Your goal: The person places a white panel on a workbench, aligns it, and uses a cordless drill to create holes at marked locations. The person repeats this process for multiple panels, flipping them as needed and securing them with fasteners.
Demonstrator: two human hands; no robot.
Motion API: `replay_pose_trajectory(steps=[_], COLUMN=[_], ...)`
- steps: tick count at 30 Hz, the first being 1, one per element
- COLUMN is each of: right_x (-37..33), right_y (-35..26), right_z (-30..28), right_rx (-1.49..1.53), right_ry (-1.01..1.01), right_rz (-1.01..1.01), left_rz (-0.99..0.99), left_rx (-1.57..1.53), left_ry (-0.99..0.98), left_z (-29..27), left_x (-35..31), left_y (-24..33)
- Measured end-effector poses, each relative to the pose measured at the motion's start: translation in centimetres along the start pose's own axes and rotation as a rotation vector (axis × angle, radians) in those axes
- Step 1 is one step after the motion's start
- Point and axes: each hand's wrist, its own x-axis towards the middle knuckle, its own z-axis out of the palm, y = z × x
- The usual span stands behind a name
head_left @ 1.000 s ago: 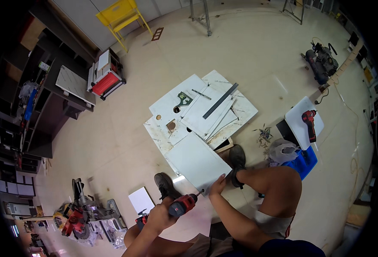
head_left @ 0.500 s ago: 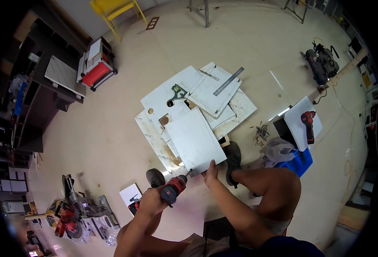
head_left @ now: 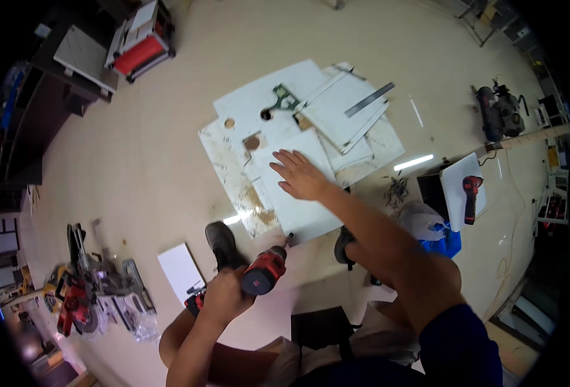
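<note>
My left hand is wrapped round the grip of a red and black cordless drill. Its bit points up and to the right, at the near edge of a white rectangular board; whether the tip touches or is inside that edge I cannot tell. On the same board's upper part my right hand lies flat with its fingers spread. The board rests on a pile of white panels, some with round cut-outs. Beyond my right hand lie a green and black tool and a steel ruler.
At right, a second red drill lies on a white panel, near a blue bin and loose dark pieces. A mitre saw stands at left, a compressor at far right, a red cart at far left.
My right hand has left the board's near right corner and moved up onto its face, opening flat. The drill stays at the near edge in my left hand. The view has shifted.
</note>
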Motion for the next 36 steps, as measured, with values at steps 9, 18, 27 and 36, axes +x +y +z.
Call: replay_pose_trajectory(steps=[9,18,27,36], right_x=[1.1,0.8,1.0,0.7], right_y=[0.6,1.2,1.2,1.4], right_z=[2.4,2.2,2.2,2.4], right_rx=[-0.055,-0.042,0.07,0.109], right_ry=[-0.109,-0.111,-0.019,-0.011], right_rz=[-0.127,-0.098,-0.108,-0.089], left_rz=[0.01,-0.094,-0.074,-0.091], left_rx=[-0.047,0.139,0.208,0.228], left_ry=[0.002,-0.276,-0.506,-0.583], left_z=[-0.7,-5.0,-7.5,-7.8], left_x=[1.3,8.0,14.8,16.4], left_y=[-0.4,2.6,2.4,3.6])
